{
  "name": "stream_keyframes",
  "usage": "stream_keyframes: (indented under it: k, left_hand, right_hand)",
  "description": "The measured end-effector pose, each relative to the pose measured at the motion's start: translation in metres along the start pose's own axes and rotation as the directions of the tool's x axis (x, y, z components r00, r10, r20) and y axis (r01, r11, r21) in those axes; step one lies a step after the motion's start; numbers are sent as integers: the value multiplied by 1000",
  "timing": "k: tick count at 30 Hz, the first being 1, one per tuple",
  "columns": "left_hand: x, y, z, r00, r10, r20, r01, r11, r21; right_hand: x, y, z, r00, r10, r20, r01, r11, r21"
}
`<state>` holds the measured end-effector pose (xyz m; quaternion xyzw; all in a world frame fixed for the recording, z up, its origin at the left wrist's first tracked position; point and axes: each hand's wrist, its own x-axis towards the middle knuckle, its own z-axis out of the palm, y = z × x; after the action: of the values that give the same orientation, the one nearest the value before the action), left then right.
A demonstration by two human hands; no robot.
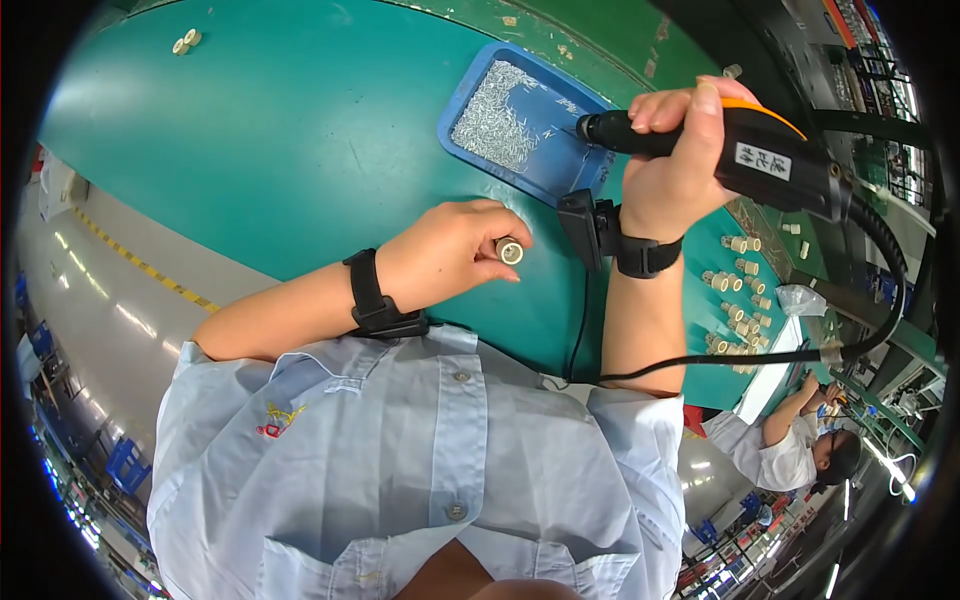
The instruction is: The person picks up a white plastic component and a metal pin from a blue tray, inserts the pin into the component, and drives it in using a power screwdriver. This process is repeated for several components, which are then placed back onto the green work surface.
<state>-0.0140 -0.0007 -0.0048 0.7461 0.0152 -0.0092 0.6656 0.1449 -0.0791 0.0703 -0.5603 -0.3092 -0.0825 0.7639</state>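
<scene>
Between the thumb and fingers of my left hand (pixel 455 250) is a small cream cylindrical part (pixel 509 252), its round open end turned up. My right hand (pixel 685 150) wraps round a black electric screwdriver (pixel 760 150) with an orange stripe. The tool's tip reaches over a blue tray (pixel 462 150), at its right part. Many small silver screws (pixel 495 115) lie heaped in the tray's left part. Whether a screw sits on the tip is too small to tell.
Several cream parts (pixel 738 310) stand in a group at the right of the green table (pixel 300 150); a couple more (pixel 186 41) are at the far left. A black cable (pixel 890 290) loops from the screwdriver across my right forearm. Another person (pixel 790 445) works at the lower right.
</scene>
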Motion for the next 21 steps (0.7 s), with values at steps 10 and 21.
stream_keyframes:
  k: [10,21]
  left_hand:
    - [27,42,-32,907,339,-248,-209,877,433]
    - [30,37,-27,927,374,-39,-342,882,325]
  right_hand:
    - [-5,-64,-15,985,12,174,-46,980,193]
    - [-27,-110,-22,935,-13,353,-82,964,253]
